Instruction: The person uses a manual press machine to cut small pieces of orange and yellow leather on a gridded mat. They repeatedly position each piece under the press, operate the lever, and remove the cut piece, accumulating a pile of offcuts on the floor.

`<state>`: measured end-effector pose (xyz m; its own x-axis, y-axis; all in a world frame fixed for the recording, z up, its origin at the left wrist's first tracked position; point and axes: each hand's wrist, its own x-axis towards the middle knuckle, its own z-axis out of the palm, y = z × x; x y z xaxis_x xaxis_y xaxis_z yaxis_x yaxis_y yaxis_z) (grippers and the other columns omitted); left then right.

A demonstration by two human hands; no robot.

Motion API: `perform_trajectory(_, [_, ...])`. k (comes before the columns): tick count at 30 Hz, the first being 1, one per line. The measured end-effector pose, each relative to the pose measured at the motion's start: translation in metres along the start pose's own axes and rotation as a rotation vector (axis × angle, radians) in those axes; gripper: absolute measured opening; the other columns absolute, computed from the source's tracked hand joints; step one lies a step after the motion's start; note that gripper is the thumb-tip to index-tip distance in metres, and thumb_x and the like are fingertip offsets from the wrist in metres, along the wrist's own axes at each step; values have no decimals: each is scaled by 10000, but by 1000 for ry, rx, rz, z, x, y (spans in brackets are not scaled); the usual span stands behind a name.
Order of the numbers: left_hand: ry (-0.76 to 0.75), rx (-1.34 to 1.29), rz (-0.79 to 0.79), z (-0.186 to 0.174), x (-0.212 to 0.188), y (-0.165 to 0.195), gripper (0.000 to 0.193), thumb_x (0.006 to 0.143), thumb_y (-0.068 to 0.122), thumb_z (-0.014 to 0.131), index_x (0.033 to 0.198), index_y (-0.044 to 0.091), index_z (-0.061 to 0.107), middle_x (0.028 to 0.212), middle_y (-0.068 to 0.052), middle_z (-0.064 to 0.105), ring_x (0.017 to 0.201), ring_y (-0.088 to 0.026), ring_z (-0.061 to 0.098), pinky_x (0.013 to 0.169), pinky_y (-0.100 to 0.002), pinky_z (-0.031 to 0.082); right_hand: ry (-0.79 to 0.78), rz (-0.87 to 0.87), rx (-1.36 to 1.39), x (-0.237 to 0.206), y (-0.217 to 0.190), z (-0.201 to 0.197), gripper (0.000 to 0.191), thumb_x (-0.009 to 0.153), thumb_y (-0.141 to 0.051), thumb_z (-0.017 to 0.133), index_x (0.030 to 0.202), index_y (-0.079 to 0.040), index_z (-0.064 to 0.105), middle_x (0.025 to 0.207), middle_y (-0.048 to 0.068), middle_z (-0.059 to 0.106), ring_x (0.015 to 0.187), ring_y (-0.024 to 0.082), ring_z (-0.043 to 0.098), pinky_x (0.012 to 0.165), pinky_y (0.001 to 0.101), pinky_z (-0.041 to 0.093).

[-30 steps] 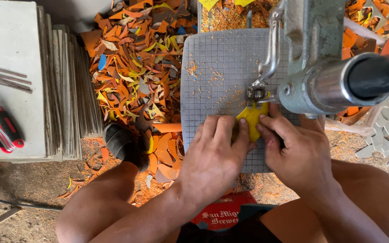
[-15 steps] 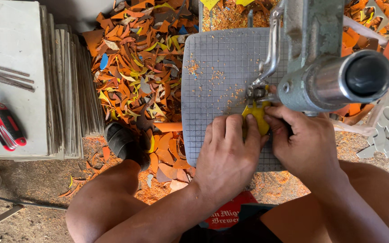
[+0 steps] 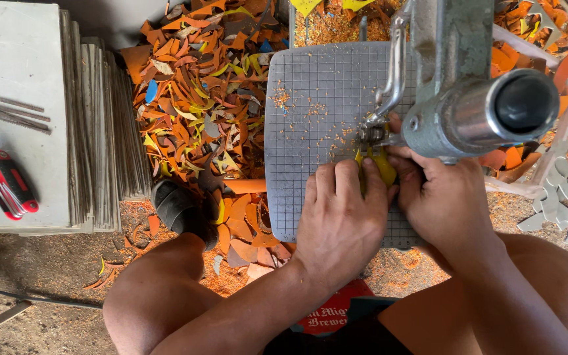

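A small yellow piece (image 3: 382, 165) lies on the grey gridded saw table (image 3: 310, 112), right under the blade clamp (image 3: 371, 131) of a metal scroll saw arm (image 3: 468, 112). My left hand (image 3: 340, 213) presses down on the piece from the left, fingers closed over it. My right hand (image 3: 438, 197) holds its right side, partly hidden under the saw arm. Most of the yellow piece is covered by my fingers. Orange sawdust speckles the table near the blade.
A heap of orange and yellow offcuts (image 3: 198, 98) lies left of the table. A stack of grey sheets (image 3: 47, 131) at the far left carries red-handled pliers (image 3: 4, 187) and thin blades (image 3: 8, 108). Grey cut shapes (image 3: 563, 197) lie at right. My foot (image 3: 179, 210) rests among scraps.
Both hands have slid slightly right and toward me with the yellow piece, turning it under the blade; less of the piece shows now.
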<state>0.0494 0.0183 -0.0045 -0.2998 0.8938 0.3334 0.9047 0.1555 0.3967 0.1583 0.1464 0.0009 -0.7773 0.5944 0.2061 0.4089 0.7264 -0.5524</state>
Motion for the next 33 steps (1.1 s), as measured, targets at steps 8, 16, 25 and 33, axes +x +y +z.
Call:
perform_trajectory(8, [11, -142, 5, -21, -3, -5, 554, 877, 329, 775, 1269, -32, 626, 1195, -203, 582, 1119, -376, 576, 950, -491, 488, -8, 98, -160, -9, -29, -17, 343, 858, 0, 743, 1198, -41, 766, 1132, 129, 757, 1035, 342, 691, 937, 446, 561])
perform_trajectory(16, [-191, -180, 79, -49, 6, -59, 950, 671, 544, 842, 1410, 29, 538, 1483, -186, 491, 1436, -433, 387, 1160, -643, 271, 159, -108, -175, -29, -40, 2, 329, 791, -167, 890, 1052, 4, 784, 1216, 219, 726, 1224, 390, 674, 1047, 453, 543])
perform_trajectory(25, [-292, -77, 140, -32, 33, -65, 958, 752, 670, 707, 1458, 49, 519, 1596, -99, 402, 1514, -394, 261, 1171, -756, 99, 177, -45, -62, -21, -23, 7, 287, 799, -71, 896, 1054, 0, 784, 1187, 205, 746, 1139, 310, 732, 995, 400, 577])
perform_trajectory(33, [-261, -102, 116, -25, 34, -64, 948, 812, 682, 676, 1451, -2, 521, 1601, -130, 399, 1515, -381, 296, 1167, -771, 103, 106, 10, -42, -13, -9, 6, 282, 784, -48, 902, 1042, -19, 793, 1088, 160, 773, 1023, 244, 774, 865, 354, 562])
